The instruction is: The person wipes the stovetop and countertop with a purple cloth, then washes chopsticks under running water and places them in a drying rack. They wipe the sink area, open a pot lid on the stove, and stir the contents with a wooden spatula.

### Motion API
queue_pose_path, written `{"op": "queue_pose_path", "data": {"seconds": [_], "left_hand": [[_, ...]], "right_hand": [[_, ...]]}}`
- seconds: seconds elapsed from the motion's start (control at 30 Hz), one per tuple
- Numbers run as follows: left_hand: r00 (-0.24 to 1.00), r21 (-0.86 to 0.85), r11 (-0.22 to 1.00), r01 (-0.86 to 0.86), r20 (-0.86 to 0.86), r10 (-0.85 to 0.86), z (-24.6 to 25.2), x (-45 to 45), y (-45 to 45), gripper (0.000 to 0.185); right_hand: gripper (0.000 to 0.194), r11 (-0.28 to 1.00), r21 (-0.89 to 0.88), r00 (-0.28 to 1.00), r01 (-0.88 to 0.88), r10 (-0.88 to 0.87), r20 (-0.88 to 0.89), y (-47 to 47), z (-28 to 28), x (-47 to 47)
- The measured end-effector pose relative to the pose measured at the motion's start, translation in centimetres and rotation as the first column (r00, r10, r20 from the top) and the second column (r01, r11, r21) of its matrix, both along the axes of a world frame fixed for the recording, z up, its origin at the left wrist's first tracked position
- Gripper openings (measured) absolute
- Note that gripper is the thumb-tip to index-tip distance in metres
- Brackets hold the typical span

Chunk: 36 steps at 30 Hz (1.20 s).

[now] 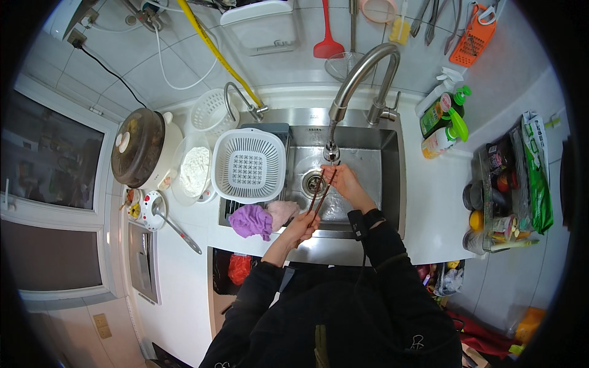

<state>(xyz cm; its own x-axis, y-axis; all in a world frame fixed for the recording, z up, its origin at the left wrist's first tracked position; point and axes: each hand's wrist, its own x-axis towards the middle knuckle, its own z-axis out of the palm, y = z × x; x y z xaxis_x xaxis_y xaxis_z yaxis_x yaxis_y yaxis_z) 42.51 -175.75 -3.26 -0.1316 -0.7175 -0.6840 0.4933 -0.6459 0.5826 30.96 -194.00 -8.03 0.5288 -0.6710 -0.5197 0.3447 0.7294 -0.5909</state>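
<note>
A pair of dark brown chopsticks (321,193) slants over the stainless steel sink (363,179). My left hand (301,228) grips their near ends above the sink's front rim. Just under the spout of the arched metal faucet (340,99), my right hand (345,183) has its fingers on the far ends. Water seems to run from the spout onto these fingers, though the stream is hard to make out. Below the chopsticks shows the round sink drain (314,183). Close to my left hand lie a purple cloth (251,221) and a pink cloth (281,214) on the sink's edge.
A white basket (248,165) sits over the sink's left side. Further left are a bowl of white powder (195,172), a lidded electric pot (142,149) and a ladle (177,227). Spray and pump bottles (444,124) stand right, near a filled clear rack (499,198).
</note>
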Motion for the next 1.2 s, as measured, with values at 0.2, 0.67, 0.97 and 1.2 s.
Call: {"op": "queue_pose_path", "data": {"seconds": [0.2,0.67,0.97,1.2], "left_hand": [[0.996,0.053,0.997,-0.055,-0.064,0.058,0.3,0.2,-0.3,0.024],[0.987,-0.071,0.995,0.07,0.148,-0.059,-0.1,0.7,0.7,0.018],[0.926,-0.039,0.998,0.044,0.375,-0.026,-1.6,0.5,0.2,0.021],[0.857,-0.257,0.966,-0.024,0.493,0.152,-2.2,0.0,0.3,0.013]], "right_hand": [[0.025,0.973,0.004,0.969,-0.23,0.229,0.091,0.1,-1.0,-0.1],[0.034,0.996,0.005,0.992,-0.086,0.085,0.088,-0.7,-1.8,-0.4],[0.025,0.983,-0.028,0.98,-0.183,0.184,0.078,2.0,-1.5,0.3],[0.032,0.991,0.09,0.992,-0.097,0.088,0.095,1.2,-0.9,0.8]]}}
